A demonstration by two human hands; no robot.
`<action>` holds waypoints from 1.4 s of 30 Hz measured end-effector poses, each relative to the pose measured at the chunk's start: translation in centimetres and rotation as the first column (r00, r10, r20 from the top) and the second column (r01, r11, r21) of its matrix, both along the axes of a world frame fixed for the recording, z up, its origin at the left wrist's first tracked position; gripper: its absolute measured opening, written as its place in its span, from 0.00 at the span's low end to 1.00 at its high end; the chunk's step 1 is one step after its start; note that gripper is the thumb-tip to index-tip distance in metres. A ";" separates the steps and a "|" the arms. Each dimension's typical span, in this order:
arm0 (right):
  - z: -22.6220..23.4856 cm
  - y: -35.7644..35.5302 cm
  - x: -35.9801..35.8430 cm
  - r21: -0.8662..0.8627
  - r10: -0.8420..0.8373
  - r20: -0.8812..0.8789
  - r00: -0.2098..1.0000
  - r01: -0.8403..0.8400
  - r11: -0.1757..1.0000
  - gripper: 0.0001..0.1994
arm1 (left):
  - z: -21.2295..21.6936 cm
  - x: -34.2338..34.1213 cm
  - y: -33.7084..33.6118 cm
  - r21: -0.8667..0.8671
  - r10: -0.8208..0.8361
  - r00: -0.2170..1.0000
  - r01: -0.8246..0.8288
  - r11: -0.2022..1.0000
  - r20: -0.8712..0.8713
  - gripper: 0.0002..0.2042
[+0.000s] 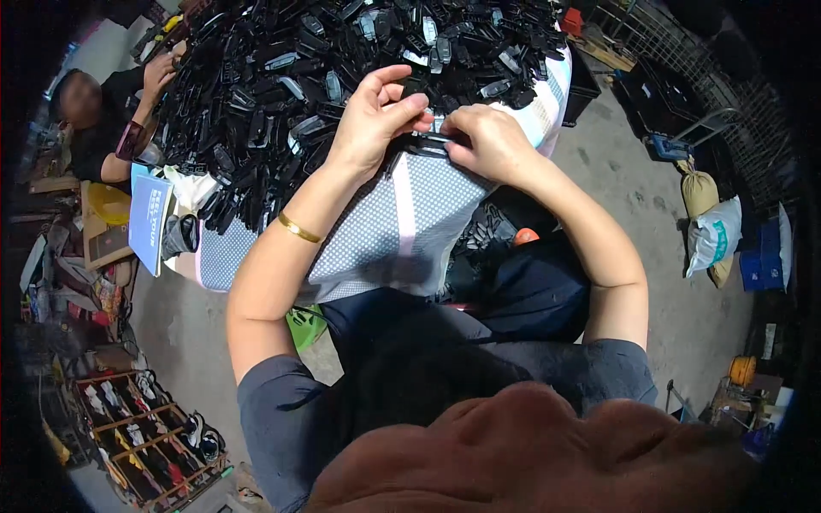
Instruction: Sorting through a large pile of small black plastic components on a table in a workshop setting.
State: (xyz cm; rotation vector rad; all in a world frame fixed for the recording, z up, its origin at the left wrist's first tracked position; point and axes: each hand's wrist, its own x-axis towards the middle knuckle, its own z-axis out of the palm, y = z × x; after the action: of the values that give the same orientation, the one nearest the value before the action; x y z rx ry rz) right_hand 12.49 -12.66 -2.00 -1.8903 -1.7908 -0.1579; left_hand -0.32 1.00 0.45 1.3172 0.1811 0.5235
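- A slim, glossy black piece (425, 149) sits toward twelve o'clock, its long axis roughly nine-to-three.
- The right hand (492, 141) pinches its three-o'clock end.
- The left hand (369, 120) curls; its grip cannot be told.
- Hard, elongated parts (282, 94) heap toward eleven, by dotted cloth (359, 222).

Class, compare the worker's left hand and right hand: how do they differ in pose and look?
The left hand has its index finger lifted and curled; the right hand shows its back, thumb and fingers at a black plastic piece. A gold bracelet circles the arm behind the left hand; none shows behind the right hand. Both are bare.
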 end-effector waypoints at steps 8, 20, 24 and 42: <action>0.9 0.1 1.1 0.176 -0.085 -0.371 0.925 0.160 0.971 0.10 | 0.4 0.0 -1.1 0.110 0.119 0.964 -0.095 0.989 -0.236 0.15; 1.9 0.3 0.6 0.020 0.035 -0.981 0.191 -0.079 0.997 0.12 | -0.3 0.1 -0.9 -0.072 -0.067 0.998 0.066 0.995 -0.019 0.15; 1.3 0.2 0.5 0.053 0.060 -0.986 0.157 -0.051 0.997 0.11 | -0.3 0.0 -0.7 0.114 0.015 1.000 -0.015 0.993 -0.002 0.16; 1.7 -0.1 -1.4 0.067 0.027 -0.571 0.821 0.015 0.998 0.13 | -0.1 -0.3 -0.4 0.099 -0.137 0.989 0.131 0.986 0.054 0.14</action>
State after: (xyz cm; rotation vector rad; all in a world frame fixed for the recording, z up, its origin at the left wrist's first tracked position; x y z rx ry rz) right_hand 11.07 -12.74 -0.29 -1.6465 -1.3528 0.3222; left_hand -0.64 0.55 0.36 1.3935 0.0168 0.4619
